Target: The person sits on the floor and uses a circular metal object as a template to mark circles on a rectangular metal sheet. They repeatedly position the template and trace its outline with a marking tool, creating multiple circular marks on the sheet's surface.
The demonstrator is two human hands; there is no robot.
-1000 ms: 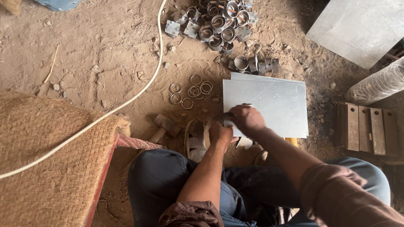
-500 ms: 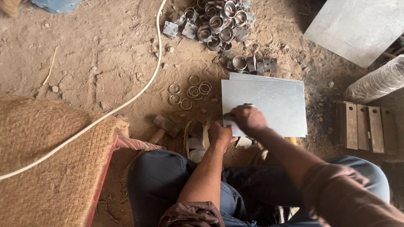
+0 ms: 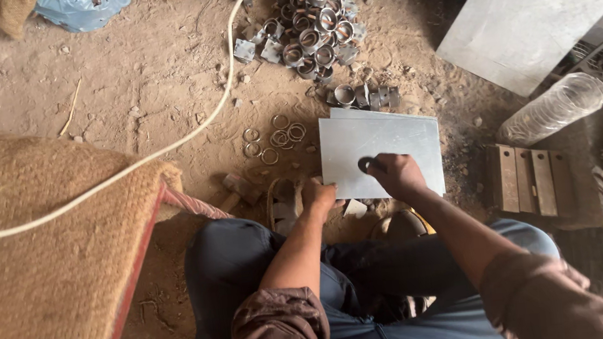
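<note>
Now the right hand point(image 3: 398, 175) presses perhaps a dark ring point(image 3: 366, 164) onto the grey sheet point(image 3: 380, 143); left hand point(image 3: 320, 192) fingers grip its edge.

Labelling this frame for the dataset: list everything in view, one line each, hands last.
metal sheet: one, pale grey, on the ground at centre
dark ring: one, on the sheet by the right hand
loose rings: several, metallic, on the dirt left of the sheet
metal sleeves: a pile, grey, top centre
white cable: one, runs from top centre to left edge
burlap mat: one, brown, left
large panel: one, grey, top right
plastic bottle: one, clear, lying at right
wooden block: one, brown, right of the sheet
blue bag: one, top left
left hand: grip on the sheet's lower left edge
right hand: resting on the sheet at the ring
</note>
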